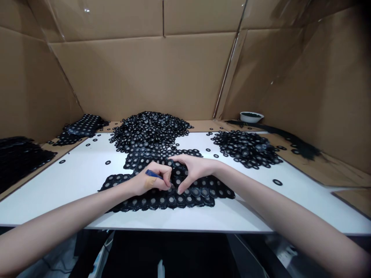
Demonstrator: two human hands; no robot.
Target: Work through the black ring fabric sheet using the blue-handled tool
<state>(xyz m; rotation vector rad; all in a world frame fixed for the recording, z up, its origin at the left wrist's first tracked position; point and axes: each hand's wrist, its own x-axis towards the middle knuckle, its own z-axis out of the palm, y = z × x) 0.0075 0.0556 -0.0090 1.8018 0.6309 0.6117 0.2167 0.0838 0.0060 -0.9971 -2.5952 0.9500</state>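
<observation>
Blue-handled tool (153, 174) between left fingers (165, 170)

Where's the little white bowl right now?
In the head view, the white bowl sits at the far right of the work surface, against the cardboard wall, just behind the dark strands.

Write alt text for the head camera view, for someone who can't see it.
Two bare hands work over black sheets of joined discs on a white tabletop: the left hand holds a small blue tool, the right hand rests with fingers spread. Behind lie heaps of loose discs and cardboard walls.
</observation>
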